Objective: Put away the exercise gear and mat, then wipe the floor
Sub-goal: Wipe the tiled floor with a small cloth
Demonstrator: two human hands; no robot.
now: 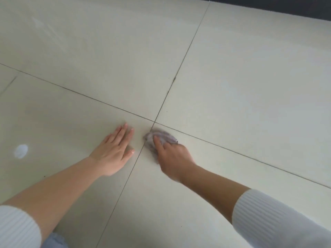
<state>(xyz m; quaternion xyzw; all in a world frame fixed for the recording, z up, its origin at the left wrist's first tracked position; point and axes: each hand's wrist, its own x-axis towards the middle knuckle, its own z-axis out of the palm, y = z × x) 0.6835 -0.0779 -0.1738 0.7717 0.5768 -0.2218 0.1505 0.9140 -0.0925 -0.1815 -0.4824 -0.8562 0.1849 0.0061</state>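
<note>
Pressing crumpled cloth (165, 137) onto glossy tiles (232, 86)

The person wears a white knitted top with long sleeves. The left sleeve (16, 228) shows in the near left corner and the right sleeve (277, 217) at the near right. Both are of ribbed knit, with fine straight ribs that run along the arm. Each sleeve ends in a rounded edge, and from there the forearms, the left hand (114, 151) and the right hand (172, 158) are bare. The nails that show on the left hand are short. At the near edge, just beside the left sleeve, is a small piece of pale blue fabric (55, 241) with an uneven edge; which garment it is I cannot tell.
</note>
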